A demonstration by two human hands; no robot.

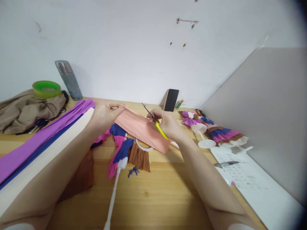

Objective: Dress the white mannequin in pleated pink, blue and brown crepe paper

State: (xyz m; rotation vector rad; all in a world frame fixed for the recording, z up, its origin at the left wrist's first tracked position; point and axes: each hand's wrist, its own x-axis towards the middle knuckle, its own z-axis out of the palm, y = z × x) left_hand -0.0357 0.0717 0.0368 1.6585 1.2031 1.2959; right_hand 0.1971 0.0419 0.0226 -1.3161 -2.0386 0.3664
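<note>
Thumb and fingers of my left hand [107, 115] pinch the upper left end of a peach crepe paper strip [141, 127], which hangs slantwise above the table. My right hand [168, 123] is closed around yellow-handled scissors [160, 130], their dark blades pointing up and left. The right fingers also lie against the strip's upper edge; whether they grip it is hidden. Beneath the strip are a white plastic stick [114, 191] with pink and blue paper [123, 148] at its top, a pleated brown piece [140, 158], a part-hidden white ring [141, 146] and a small blue bow [133, 172].
Purple [48, 134], blue and cream strips lie at left, near brown cloth [21, 108], green tape [46, 89] and a bottle [69, 80]. A phone [171, 100] leans on the wall. Right: a ruffled paper piece [225, 134], white stand [206, 143], craft knife [229, 164], marked sheet [254, 182].
</note>
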